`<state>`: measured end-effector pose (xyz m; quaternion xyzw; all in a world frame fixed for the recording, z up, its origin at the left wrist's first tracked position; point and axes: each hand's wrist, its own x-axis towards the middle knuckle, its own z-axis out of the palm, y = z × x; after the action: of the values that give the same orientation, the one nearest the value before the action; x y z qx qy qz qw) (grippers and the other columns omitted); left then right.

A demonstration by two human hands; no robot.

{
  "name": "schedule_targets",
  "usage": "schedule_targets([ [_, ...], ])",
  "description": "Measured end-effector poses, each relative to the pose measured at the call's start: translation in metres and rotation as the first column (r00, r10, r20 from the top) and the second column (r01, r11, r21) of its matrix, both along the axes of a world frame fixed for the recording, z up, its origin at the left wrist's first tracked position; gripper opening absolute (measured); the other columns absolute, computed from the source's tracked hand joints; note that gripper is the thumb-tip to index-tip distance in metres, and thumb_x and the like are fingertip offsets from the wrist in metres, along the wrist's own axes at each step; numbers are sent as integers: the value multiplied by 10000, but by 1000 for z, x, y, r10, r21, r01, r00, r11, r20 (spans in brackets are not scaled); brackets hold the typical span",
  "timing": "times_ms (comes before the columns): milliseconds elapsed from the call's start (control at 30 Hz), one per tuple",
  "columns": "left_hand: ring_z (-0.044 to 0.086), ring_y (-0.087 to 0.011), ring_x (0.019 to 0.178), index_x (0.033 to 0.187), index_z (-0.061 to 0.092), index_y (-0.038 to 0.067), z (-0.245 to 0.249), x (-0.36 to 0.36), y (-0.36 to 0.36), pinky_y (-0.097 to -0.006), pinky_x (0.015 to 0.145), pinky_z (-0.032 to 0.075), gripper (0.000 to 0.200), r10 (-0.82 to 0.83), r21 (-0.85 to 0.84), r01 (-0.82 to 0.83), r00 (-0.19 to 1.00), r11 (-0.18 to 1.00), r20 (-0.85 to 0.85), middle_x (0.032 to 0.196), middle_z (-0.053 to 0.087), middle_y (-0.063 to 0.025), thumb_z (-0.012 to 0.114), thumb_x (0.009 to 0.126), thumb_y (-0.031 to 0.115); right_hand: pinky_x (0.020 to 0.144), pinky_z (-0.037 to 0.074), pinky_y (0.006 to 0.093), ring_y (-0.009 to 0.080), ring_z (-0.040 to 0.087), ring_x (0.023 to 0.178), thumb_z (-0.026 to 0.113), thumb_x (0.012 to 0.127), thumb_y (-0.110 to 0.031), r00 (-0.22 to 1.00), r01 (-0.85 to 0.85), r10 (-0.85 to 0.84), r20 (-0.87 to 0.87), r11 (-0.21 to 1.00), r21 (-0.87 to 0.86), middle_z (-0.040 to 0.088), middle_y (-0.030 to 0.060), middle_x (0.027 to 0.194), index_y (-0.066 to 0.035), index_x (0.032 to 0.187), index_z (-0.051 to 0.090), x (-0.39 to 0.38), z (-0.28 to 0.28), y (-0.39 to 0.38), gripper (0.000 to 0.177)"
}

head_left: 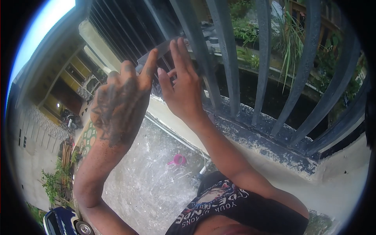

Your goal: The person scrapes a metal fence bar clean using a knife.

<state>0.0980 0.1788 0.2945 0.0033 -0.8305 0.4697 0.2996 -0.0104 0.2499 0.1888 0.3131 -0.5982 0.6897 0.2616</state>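
My left hand, its back covered in dark marks, is at the upper left of centre. Its fingers curl round the hidden end of a flat grey blade, while the index finger lies straight along it. My right hand is just to the right, index and middle fingers stretched out and resting against the blade near its far end. The thumb stands apart from them, and another finger is partly bent. Behind the blade rise the dark bars of a metal fence.
A low wall carries the fence, with plants beyond it. On the wet concrete floor lies a pink dipper near a white pipe. A dark blue car is at the lower left.
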Motion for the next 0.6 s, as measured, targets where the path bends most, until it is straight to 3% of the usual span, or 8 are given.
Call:
schedule_targets([
  [67,747,-199,720,1470,549,214,-6,3,-3,-321,531,622,551,-78,-91,76,997,993,-19,863,659,-90,642,937,107,917,599,400,432,515,1365,641,964,-152,999,19,-19,-35,1000,8,276,307,1618,-9,1591,285,1,-6,1,735],
  [233,754,-213,707,1486,532,218,7,-1,2,-327,536,626,566,-86,24,86,996,996,3,841,668,-93,640,943,97,869,616,360,430,516,1362,619,975,-151,995,64,-61,-76,998,27,214,306,1641,18,1601,221,-6,7,2,761],
  [333,756,-227,703,1489,530,220,5,2,-2,-328,537,627,562,-90,50,90,996,995,-2,838,677,-106,630,953,88,874,616,338,444,476,1390,609,974,-138,999,-8,11,-48,999,47,194,303,1648,18,1604,207,-2,1,5,763],
  [467,763,-234,719,1486,528,219,6,-1,-6,-342,527,629,554,-108,57,107,994,993,15,854,692,-129,623,958,84,868,615,325,427,475,1399,606,972,-126,992,79,-71,-105,994,77,168,285,1663,1,1611,204,-6,4,0,766],
  [533,742,-208,735,1563,388,372,12,-5,-3,-344,572,639,717,-10,161,14,1000,987,-25,847,698,-89,643,962,77,863,617,327,407,476,1404,601,975,-130,996,30,-24,-90,998,63,165,275,1667,-13,1615,204,-11,15,3,762],
  [600,744,-213,734,1565,383,374,12,-1,-3,-346,581,643,716,31,176,-27,999,984,-19,857,698,-92,632,964,74,870,615,340,402,482,1402,594,975,-127,999,-52,52,5,996,69,165,273,1668,-17,1616,204,-2,17,7,758],
])
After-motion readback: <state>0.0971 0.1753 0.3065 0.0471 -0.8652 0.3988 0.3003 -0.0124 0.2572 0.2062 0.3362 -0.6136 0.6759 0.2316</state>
